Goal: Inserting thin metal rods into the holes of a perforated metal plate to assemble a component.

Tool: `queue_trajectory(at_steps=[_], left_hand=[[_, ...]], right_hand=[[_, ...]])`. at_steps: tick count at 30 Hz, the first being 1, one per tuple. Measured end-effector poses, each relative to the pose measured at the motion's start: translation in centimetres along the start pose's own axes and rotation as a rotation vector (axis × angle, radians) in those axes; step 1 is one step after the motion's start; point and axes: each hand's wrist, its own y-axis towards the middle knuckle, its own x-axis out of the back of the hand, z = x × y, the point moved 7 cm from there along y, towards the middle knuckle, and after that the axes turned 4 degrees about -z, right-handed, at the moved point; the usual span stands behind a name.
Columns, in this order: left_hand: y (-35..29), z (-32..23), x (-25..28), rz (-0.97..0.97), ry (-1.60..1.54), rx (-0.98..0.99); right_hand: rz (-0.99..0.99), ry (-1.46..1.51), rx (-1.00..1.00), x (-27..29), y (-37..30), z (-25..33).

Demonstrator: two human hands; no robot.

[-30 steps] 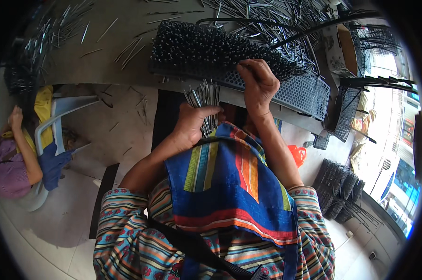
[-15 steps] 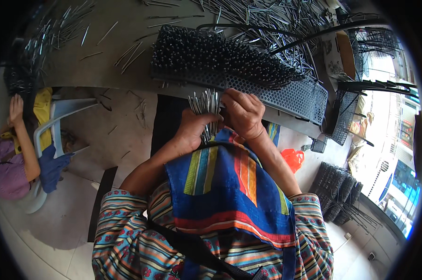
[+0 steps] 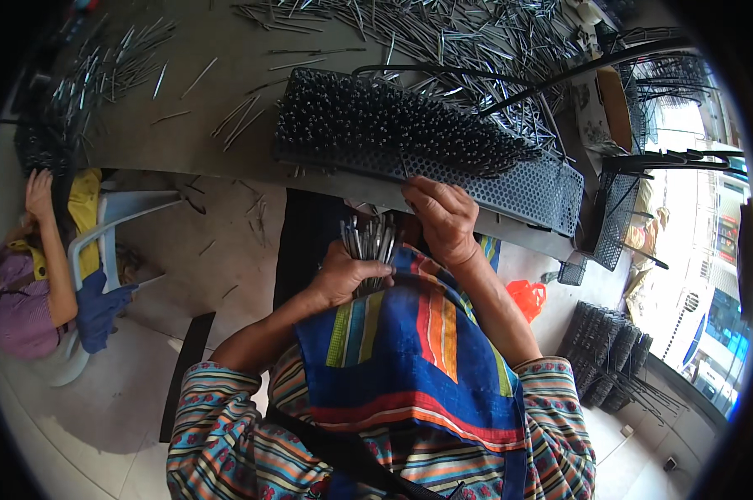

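Observation:
My left hand point(image 3: 340, 275) is closed around a bundle of slim metal rods point(image 3: 370, 237), their tips sticking up above the fist over my apron. To its right, my right hand point(image 3: 445, 221) pinches one thin metal rod point(image 3: 405, 165) at the front edge of a perforated metal rack point(image 3: 547, 192). The rod rises from the fingertips against the rack's holes; whether it sits in one I cannot tell. Dense rows of upright rods point(image 3: 393, 112) fill most of the rack, while its right end and front strip show bare holes.
Behind the rack lies a large heap of loose rods point(image 3: 468, 33). More rods point(image 3: 114, 62) are scattered at the left. A co-worker point(image 3: 30, 287) sits at the far left by a pale chair point(image 3: 101, 221). Black wire baskets point(image 3: 601, 350) and a red bag point(image 3: 525, 298) are at the right.
My left hand has lowered toward my lap with the bundle, away from the rack. My right hand has shifted slightly down and stays near the rack's front edge.

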Motion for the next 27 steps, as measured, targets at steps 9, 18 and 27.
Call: queue_trajectory(at_steps=[9,18,27], left_hand=[[0.8,-1.9,-1.1,-0.053,-0.309,-0.063],[1.2,-0.3,-0.4,-0.08,-0.196,-0.016],[1.5,-1.9,-0.5,-0.093,-0.295,-0.089]], right_hand=[[-0.042,0.099,-0.172,0.1,1.8,-1.8],[-0.022,0.3,-0.399,0.5,2.5,-4.3],[-0.08,0.255,-0.447,0.2,2.2,-4.4]])
